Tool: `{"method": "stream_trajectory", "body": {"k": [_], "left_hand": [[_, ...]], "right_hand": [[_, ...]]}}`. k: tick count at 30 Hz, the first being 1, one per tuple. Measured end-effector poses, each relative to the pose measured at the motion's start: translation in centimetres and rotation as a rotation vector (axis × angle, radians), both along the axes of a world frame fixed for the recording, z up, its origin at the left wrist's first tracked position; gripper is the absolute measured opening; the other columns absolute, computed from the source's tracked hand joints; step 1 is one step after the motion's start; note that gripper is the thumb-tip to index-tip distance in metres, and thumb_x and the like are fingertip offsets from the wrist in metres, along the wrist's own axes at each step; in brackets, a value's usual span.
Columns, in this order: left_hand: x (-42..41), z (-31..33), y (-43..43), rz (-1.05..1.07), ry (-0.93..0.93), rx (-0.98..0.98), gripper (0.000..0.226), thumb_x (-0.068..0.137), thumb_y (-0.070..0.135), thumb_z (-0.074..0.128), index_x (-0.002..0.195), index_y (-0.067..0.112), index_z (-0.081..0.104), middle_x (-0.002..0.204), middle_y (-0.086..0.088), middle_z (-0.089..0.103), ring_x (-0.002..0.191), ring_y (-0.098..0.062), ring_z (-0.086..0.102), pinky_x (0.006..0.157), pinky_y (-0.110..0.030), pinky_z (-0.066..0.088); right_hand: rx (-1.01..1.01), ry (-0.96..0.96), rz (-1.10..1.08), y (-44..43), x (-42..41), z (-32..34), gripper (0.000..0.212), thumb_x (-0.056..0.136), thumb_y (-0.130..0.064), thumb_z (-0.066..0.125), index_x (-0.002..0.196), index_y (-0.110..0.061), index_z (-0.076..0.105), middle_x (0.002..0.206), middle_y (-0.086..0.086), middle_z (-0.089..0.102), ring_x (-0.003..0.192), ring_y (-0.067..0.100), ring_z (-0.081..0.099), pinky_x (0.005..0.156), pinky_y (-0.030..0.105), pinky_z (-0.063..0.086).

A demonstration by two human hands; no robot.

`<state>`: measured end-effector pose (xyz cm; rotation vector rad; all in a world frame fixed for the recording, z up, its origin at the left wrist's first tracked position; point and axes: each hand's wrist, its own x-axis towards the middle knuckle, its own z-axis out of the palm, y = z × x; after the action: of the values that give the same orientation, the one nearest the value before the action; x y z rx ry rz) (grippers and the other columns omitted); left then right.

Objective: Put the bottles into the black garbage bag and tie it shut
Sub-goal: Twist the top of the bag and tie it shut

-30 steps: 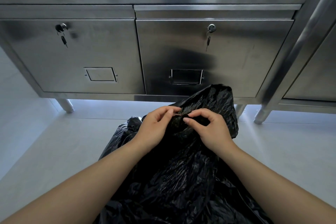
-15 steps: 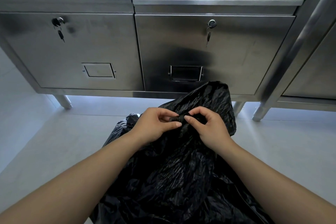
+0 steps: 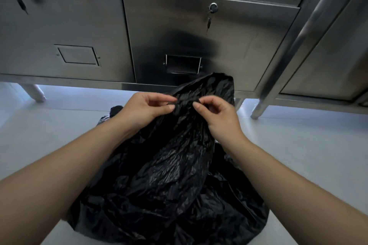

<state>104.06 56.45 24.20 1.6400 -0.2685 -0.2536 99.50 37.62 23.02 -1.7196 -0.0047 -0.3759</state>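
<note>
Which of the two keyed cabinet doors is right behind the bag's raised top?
The right door, the one with the dark label holder; the bag peaks below it.

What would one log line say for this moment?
stage: closing bag | left hand: pinches bag top | right hand: pinches bag top | bottles: none visible | knot: none visible

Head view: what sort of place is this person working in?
Probably a commercial kitchen or a similar back room: shiny stainless-steel cabinets on legs, small keys hanging in their door locks, a plain pale floor, and a crinkled black plastic garbage bag.
</note>
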Motion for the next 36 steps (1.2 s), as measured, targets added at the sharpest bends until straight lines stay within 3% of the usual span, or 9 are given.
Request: {"method": "stream_trajectory", "body": {"k": [5, 10, 15, 19, 22, 25, 27, 31, 36], "left_hand": [[-1.3, -0.9, -1.0, -0.038, 0.019, 0.161, 0.017, 0.067, 0.014, 0.081, 0.066, 0.03, 0.076, 0.058, 0.013, 0.067, 0.056, 0.005, 0.06, 0.06, -0.005, 0.045], [-1.8, -1.8, -2.0, -0.046, 0.185, 0.069, 0.014, 0.053, 0.022, 0.083, 0.064, 0.027, 0.077, 0.06, 0.008, 0.071, 0.059, 0.003, 0.064, 0.059, -0.006, 0.046], [-1.2, -2.2, -2.1, -0.062, 0.314, -0.048, 0.023, 0.044, 0.026, 0.08, 0.068, 0.026, 0.078, 0.071, 0.004, 0.075, 0.07, -0.002, 0.068, 0.063, -0.009, 0.049], [-1.5, -2.4, -1.9, -0.243, 0.329, 0.044, 0.033, 0.052, 0.028, 0.08, 0.084, 0.026, 0.078, 0.068, 0.009, 0.066, 0.076, -0.009, 0.057, 0.078, -0.018, 0.042], [-2.0, -2.1, -1.5, -0.387, 0.279, 0.201, 0.026, 0.073, 0.012, 0.075, 0.093, 0.028, 0.075, 0.079, 0.01, 0.068, 0.079, -0.006, 0.059, 0.07, -0.012, 0.044], [-2.2, -1.4, -1.4, -0.44, 0.164, 0.361, 0.03, 0.079, 0.009, 0.071, 0.092, 0.037, 0.07, 0.09, 0.011, 0.072, 0.089, 0.005, 0.065, 0.076, -0.007, 0.047], [-2.2, -0.9, -1.5, -0.441, 0.041, 0.495, 0.025, 0.077, 0.017, 0.074, 0.089, 0.039, 0.068, 0.082, 0.012, 0.07, 0.077, 0.008, 0.064, 0.074, -0.005, 0.045], [-2.2, -1.2, -1.8, -0.33, -0.103, 0.571, 0.009, 0.07, 0.029, 0.08, 0.076, 0.032, 0.074, 0.071, 0.002, 0.068, 0.063, -0.003, 0.057, 0.068, -0.022, 0.047], [-1.8, -1.8, -1.7, -0.113, -0.122, 0.512, 0.016, 0.054, 0.041, 0.084, 0.059, 0.031, 0.073, 0.052, 0.013, 0.064, 0.047, 0.005, 0.051, 0.049, -0.004, 0.037]], "right_hand": [[-0.04, 0.016, 0.014, -1.9, -3.0, -3.1, 0.018, 0.078, -0.02, 0.074, 0.07, -0.035, 0.068, 0.081, -0.017, 0.068, 0.083, 0.007, 0.062, 0.079, 0.019, 0.047], [0.092, 0.121, -0.014, -3.8, -4.2, -4.8, 0.019, 0.079, -0.018, 0.072, 0.071, -0.035, 0.07, 0.081, -0.023, 0.068, 0.078, 0.001, 0.061, 0.079, 0.021, 0.047], [0.111, 0.105, -0.039, -4.3, -4.4, -5.2, 0.022, 0.079, -0.016, 0.071, 0.07, -0.036, 0.069, 0.078, -0.023, 0.068, 0.077, -0.001, 0.06, 0.077, 0.016, 0.046], [0.087, 0.073, -0.029, -4.5, -4.7, -5.1, 0.024, 0.08, -0.014, 0.07, 0.072, -0.036, 0.069, 0.077, -0.02, 0.068, 0.075, -0.001, 0.061, 0.075, 0.015, 0.047], [0.087, 0.048, -0.024, -4.4, -4.8, -4.9, 0.025, 0.081, -0.012, 0.07, 0.072, -0.035, 0.069, 0.073, -0.017, 0.068, 0.072, 0.001, 0.061, 0.072, 0.014, 0.049], [0.086, 0.055, -0.028, -4.3, -4.8, -5.0, 0.025, 0.081, -0.012, 0.07, 0.071, -0.034, 0.069, 0.069, -0.016, 0.068, 0.07, 0.001, 0.061, 0.071, 0.015, 0.049], [0.09, 0.069, -0.033, -4.3, -4.8, -5.2, 0.022, 0.081, -0.013, 0.071, 0.071, -0.033, 0.069, 0.069, -0.014, 0.068, 0.071, 0.003, 0.061, 0.071, 0.016, 0.05], [0.081, 0.096, -0.016, -4.4, -4.7, -5.4, 0.017, 0.08, -0.017, 0.071, 0.074, -0.033, 0.07, 0.071, -0.014, 0.068, 0.071, 0.003, 0.062, 0.07, 0.015, 0.05], [0.068, 0.182, -0.028, -4.5, -5.0, -5.8, 0.019, 0.083, -0.019, 0.069, 0.071, -0.034, 0.068, 0.067, -0.016, 0.066, 0.068, 0.0, 0.059, 0.067, 0.014, 0.046]]}}
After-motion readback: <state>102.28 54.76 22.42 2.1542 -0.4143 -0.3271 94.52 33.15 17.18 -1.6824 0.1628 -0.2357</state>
